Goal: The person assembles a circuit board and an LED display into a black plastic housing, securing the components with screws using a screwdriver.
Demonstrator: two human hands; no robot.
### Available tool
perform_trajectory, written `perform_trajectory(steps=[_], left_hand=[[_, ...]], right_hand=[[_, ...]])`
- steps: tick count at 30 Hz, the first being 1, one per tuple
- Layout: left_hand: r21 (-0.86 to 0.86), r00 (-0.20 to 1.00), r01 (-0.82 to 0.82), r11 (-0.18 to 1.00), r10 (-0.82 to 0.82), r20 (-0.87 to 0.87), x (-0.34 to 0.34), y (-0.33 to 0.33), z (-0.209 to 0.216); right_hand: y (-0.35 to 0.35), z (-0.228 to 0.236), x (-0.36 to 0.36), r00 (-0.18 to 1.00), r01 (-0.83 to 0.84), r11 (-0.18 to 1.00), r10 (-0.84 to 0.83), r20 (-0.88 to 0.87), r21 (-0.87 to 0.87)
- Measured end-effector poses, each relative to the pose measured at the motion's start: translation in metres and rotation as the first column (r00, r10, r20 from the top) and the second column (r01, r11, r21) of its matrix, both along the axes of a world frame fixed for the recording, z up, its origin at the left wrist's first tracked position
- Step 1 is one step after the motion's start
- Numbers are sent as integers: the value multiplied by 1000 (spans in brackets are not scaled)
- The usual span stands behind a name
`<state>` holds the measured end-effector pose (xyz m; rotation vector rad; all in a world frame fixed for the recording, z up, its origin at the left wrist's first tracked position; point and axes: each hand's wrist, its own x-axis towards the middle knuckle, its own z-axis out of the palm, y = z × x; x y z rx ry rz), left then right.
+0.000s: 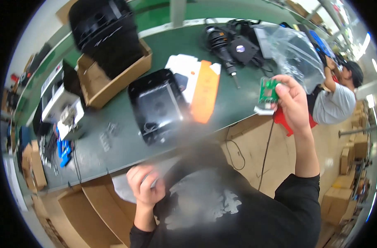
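My right hand [292, 101] pinches a green circuit board [268, 91] between thumb and fingers, held up near the right end of the bench's front edge. A small white piece [263, 110] shows at the board's lower edge. Low at the left, my left hand [145, 184] is closed with its fingers curled, in front of the bench. Whether anything is inside it is hidden. Behind that hand is a pale sheet or bag [121, 188]. On the bench between my hands lies a glossy black plastic housing [157, 105], its hollow side up.
White and orange papers [205, 91] lie beside the housing. A black electric screwdriver [225, 53] and a clear plastic bag [294, 56] are farther right. Black housings [103, 31] stand in a cardboard tray [118, 84]. Blue-handled pliers [64, 152] lie left. A co-worker [335, 97] is at right.
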<state>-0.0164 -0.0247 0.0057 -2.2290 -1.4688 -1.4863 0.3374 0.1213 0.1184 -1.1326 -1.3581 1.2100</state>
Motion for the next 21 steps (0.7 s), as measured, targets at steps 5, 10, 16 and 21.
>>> perform_trajectory(steps=[5, 10, 16, 21], left_hand=[[-128, 948, 267, 955, -236, 214, 12, 13, 28], [-250, 819, 412, 876, -235, 524, 6, 7, 31], [-413, 708, 524, 745, -111, 697, -13, -28, 20], [-256, 181, 920, 297, 256, 950, -8, -61, -21]], right_hand=[[-22, -8, -83, 914, -406, 875, 398, -84, -265], [-44, -16, -135, 818, -553, 833, 549, 174, -28], [-49, -24, -154, 748, -660, 89, 173, 641, 746], [-50, -45, -165, 762, -642, 20, 128, 635, 766]])
